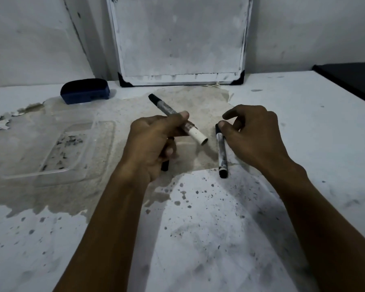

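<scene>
My left hand (156, 142) grips a whiteboard marker (195, 134) around its middle. It points up and away, with its black cap at the far end and its white end toward my right hand. A second dark, pen-like piece (165, 165) sticks out below the left palm, mostly hidden. Another marker (222, 152) lies on the table to the right. My right hand (259, 140) hovers over it with fingers loosely curled. Its thumb tip touches the marker's far black end, and the index finger is lifted clear.
A smudged whiteboard (181, 39) leans against the back wall. A blue eraser (84, 91) sits at the back left. A clear plastic tray (59, 150) lies flat to the left. The white table (209, 228) is stained and peeling. A dark surface (352, 79) adjoins it at the far right.
</scene>
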Tool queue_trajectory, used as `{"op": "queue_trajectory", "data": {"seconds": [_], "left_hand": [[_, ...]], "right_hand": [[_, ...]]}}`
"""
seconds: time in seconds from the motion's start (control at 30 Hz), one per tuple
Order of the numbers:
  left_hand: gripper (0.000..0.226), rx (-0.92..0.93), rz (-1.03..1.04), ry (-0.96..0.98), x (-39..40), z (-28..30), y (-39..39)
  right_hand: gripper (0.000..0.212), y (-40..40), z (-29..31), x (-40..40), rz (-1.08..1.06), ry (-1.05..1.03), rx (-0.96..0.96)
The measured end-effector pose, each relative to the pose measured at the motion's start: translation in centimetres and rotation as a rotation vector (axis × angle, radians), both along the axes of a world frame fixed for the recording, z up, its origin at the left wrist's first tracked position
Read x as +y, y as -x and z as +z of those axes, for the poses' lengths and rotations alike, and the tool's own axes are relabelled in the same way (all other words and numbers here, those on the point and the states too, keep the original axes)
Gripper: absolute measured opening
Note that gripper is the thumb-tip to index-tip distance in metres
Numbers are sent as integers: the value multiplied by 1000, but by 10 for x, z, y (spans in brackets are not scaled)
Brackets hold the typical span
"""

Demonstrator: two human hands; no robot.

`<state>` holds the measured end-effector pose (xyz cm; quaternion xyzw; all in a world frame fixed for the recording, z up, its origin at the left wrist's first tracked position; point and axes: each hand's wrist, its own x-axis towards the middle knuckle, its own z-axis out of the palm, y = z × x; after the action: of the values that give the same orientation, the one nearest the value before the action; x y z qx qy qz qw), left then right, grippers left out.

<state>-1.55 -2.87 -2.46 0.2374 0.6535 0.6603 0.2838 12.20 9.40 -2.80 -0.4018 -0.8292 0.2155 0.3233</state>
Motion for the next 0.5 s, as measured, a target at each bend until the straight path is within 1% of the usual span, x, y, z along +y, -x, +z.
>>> {"op": "queue_trajectory", "data": {"seconds": [0.07,0.1,0.13,0.2,0.23,0.33,0.37,0.4,0.43,0.5], "left_hand": [[21,175,63,100,1,-2,1],[21,226,90,134,1,-3,1],[22,176,75,130,1,-3,2],[21,-61,4,7,-1,2,2],[20,-100,-9,-32,-2,4,2],[17,105,50,46,-3,1,4],[16,68,42,42,-4,0,4],[15,-12,18,21,-4,0,4],[15,-27,11,12,-4,0,5],[14,120,34,58,-3,1,5]], "right_hand": [[26,0,-1,2,-1,-8,17],[26,0,-2,2,1,-10,20],[26,0,-3,3,5,-10,18],[26,0,-3,4,12,-10,15],[26,0,-3,4,12,-13,16],[25,0,-5,6,15,-28,13],[24,0,-6,6,18,-30,11],[23,0,-6,7,22,-32,12],[22,0,-7,7,25,-36,13],[22,0,-7,7,27,-47,19]]}}
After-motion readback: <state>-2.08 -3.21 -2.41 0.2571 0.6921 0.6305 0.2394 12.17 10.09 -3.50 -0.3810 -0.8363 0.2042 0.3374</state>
